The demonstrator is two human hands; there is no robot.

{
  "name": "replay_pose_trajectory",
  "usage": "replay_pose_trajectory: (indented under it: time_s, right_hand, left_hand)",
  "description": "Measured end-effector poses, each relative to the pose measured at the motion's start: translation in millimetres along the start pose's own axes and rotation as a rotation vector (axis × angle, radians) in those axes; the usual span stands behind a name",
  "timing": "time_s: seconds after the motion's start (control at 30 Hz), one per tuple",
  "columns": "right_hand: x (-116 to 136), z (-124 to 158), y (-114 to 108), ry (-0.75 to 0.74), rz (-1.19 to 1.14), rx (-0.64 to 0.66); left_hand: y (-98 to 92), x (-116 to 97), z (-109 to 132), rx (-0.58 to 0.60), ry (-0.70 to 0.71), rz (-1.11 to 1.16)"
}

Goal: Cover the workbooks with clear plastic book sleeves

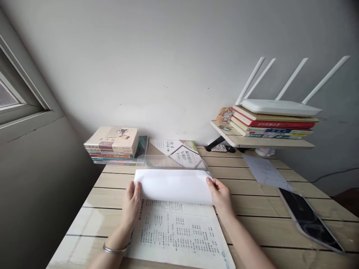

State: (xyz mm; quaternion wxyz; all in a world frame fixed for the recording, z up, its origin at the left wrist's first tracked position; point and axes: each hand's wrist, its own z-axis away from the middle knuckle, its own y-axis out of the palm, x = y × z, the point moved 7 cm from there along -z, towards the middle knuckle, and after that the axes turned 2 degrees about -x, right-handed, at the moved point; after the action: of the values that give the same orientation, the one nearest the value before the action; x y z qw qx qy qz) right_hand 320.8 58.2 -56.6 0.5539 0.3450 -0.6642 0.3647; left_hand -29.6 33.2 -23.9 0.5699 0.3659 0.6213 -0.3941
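Pinched by the left hand (131, 203) and right hand (221, 196), the curled white sheet (174, 185) could be creased if pressed.

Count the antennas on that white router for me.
4 antennas on the router atop the shelved books: two at its left end, one mid-right, one far right. None looks hidden.

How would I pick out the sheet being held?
On the wooden desk lies a printed page. Curled over its far end, pinched between left hand and right hand, is the sheet: blank white, unlike the printed page beneath.
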Motion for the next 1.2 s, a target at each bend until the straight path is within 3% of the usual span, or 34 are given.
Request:
replay_pose_trajectory:
  time_s: [0.3, 0.53, 0.77, 0.9, 1.03, 1.2]
  right_hand:
    - [-5.7, 4.1, 1.6, 0.057, -0.068, 0.025]
    - [-15.9, 6.6, -0.9, 0.124, -0.048, 0.009]
    - [-12.2, 6.8, -3.9, 0.078, -0.009, -0.016]
    - [-10.6, 8.5, -2.4, 0.163, -0.105, 0.000]
    - [-12.6, 10.3, -1.0, 0.241, -0.150, 0.014]
    - [-12.6, 7.6, -1.7, 0.207, 0.012, 0.009]
  left_hand:
    - [1.8, 4.9, -0.6, 0.041, 0.003, -0.064]
    - [-0.8, 2.5, -1.8, -0.090, 0.091, -0.262]
    - [1.1, -1.0, -2.2, -0.111, 0.125, -0.348]
    - [0.6, 0.0, -4.2, -0.111, 0.158, -0.392]
    - [-3.8, -3.5, -6.5, -0.186, 0.228, -0.421]
    - [0.7, 0.6, -7.8, -0.101, 0.139, -0.481]
